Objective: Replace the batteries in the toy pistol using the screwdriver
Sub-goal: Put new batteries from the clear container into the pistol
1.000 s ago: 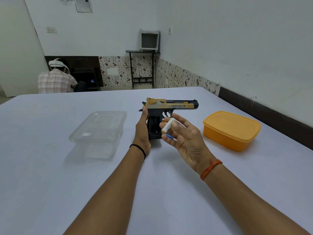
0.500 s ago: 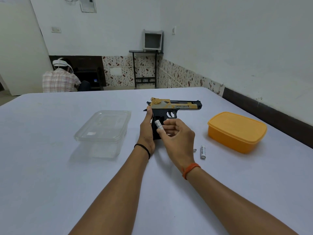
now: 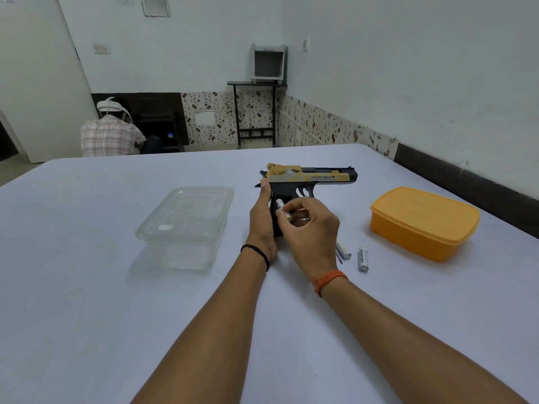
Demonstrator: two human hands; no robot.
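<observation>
The black and gold toy pistol (image 3: 315, 177) lies on its side on the white table, barrel pointing right. My left hand (image 3: 262, 223) holds its grip from the left, thumb up along the back. My right hand (image 3: 309, 225) pinches a white battery (image 3: 281, 207) and holds it at the open battery compartment in the grip. Two more white batteries (image 3: 362, 258) (image 3: 343, 249) lie on the table just right of my right wrist. A thin metal tip beside them may be the screwdriver (image 3: 339, 257); my hand hides most of it.
A clear plastic box (image 3: 186, 223) with its lid on stands left of the pistol. An orange lidded box (image 3: 423, 223) stands at the right, near the table's edge and the wall. A person sits on the floor beyond the table's far left.
My right hand brought the white battery from in front of the grip down onto the open compartment. Two batteries on the table came into sight as the hand moved left.
</observation>
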